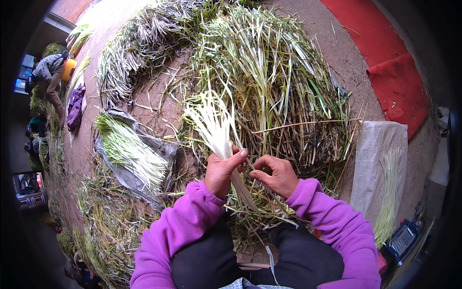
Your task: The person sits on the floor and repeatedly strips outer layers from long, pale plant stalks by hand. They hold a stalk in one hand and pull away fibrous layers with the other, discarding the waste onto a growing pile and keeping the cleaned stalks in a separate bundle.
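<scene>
My left hand point(221, 171) grips a bunch of pale, blanched vegetable stalks point(216, 133), which look like chives or garlic shoots. Their loose leafy tips fan out away from me, and the lower ends hang below the fist. Just to the right, my right hand point(274, 175) has its thumb and forefinger pinched at a thin single stalk point(249, 163) beside the bunch. Beyond both hands lies a large heap of uncut green and yellowed stalks point(263, 76), brown and dirty at the near end. Stray leaves and trimmings point(252, 227) lie between my knees.
Cleaned stalks point(130, 148) lie on a grey plastic sheet point(126, 117) at left. More pale stalks point(389, 191) rest on a white woven sack point(371, 162) at right, near a blue device point(401, 240) and red cloth point(400, 83). A person point(50, 72) bends over at far left.
</scene>
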Demonstrator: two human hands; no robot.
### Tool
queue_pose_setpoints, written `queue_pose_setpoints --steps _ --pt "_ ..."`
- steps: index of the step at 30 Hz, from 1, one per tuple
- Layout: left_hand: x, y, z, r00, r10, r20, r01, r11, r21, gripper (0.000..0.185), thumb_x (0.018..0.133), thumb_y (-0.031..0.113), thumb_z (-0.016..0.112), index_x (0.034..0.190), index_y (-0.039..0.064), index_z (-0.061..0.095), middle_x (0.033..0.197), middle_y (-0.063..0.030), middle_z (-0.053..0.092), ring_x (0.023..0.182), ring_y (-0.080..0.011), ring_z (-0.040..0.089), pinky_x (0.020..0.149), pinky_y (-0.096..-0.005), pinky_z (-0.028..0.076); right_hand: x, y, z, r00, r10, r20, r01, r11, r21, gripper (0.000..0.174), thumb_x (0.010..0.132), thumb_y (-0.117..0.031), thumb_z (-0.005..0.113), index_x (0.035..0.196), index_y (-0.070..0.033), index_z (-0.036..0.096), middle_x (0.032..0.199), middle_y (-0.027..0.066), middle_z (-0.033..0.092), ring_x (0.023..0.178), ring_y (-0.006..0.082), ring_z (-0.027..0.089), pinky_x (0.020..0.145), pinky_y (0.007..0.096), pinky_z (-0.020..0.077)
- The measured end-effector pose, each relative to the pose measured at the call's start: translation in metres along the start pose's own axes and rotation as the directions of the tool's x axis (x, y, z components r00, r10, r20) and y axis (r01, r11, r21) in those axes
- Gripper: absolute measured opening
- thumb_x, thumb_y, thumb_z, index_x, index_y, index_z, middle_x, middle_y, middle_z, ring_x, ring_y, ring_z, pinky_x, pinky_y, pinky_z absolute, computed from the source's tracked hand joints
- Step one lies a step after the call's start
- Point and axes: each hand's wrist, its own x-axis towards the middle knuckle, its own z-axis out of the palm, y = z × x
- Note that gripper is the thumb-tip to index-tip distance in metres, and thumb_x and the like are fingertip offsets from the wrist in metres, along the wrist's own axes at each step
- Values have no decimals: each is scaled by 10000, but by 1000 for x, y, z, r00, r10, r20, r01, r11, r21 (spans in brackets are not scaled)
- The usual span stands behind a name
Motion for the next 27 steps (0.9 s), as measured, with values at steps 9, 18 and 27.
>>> queue_pose_setpoints --steps 9,18,27 --pt "-1 -4 1 1000 -10 24 9 1000 10 226 729 131 693 854 77 512 759 -13 557 671 -106 546 547 -239 447 -9 9 5 966 -103 -238 114 993 30 98 730 -58 661 812 -16 627 683 74 583 594 124 552 523 242 425" --pt "1 -10 3 1000 -14 5 14 1000 -2 224 739 109 678 868 94 496 780 -15 553 689 -121 551 571 -268 455 -17 11 -2 888 -417 -191 308 851 -426 126 738 -107 663 783 -50 560 691 81 565 608 186 585 534 299 465" --pt "6 -1 -11 999 3 -50 -11 988 -152 217 756 90 652 886 100 479 789 -24 557 726 -138 564 589 -261 474 -66 37 -79 929 107 -355 242 551 799 128 912 -226 426 900 -107 472 502 -36 371 355 62 403 426 248 455"
